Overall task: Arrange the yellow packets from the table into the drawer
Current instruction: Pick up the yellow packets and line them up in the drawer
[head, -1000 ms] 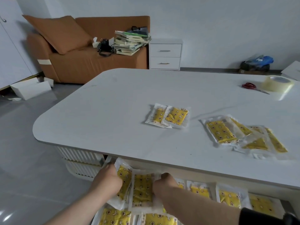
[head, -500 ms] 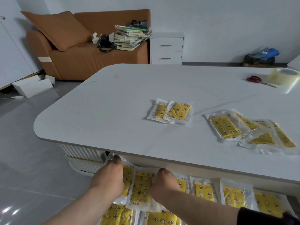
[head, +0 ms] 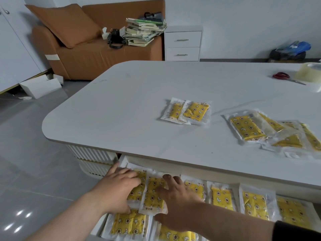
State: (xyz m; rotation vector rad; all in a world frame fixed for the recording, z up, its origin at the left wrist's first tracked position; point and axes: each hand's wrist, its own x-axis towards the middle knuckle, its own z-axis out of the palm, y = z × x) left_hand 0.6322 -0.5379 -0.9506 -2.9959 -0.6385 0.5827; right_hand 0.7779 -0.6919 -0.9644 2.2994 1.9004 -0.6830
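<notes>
The 2 yellow packets (head: 152, 193) you were holding a second ago now lie flat in the drawer (head: 123, 162), at the left end of its back row, just under the table edge. 1 second ago they stood tilted between your curled fingers. Now they are side by side, edges overlapping a little, in line with the 4 packets (head: 220, 197) already set to their right.

Your hands have changed with them. The left hand (head: 116, 188) lies flat on the leftmost packet with its fingers straight, and the right hand (head: 177, 197) is spread across the next one and its neighbour. Both are pressing, neither is pinching. That reads as a smoothing touch, so this placement looks as good as done. A front row (head: 128, 223) of more packets shows below your wrists.

Further out the work is not finished. On the table (head: 139, 105) a pair of packets (head: 186, 111) lies overlapped near the middle, and a loose heap (head: 271, 133) sits to the right — I cannot count it exactly. Your next reach is likely the pair, the nearer of the 2 groups. Scissors (head: 281, 76) and a tape roll (head: 309, 72) sit well beyond, out of your way.
</notes>
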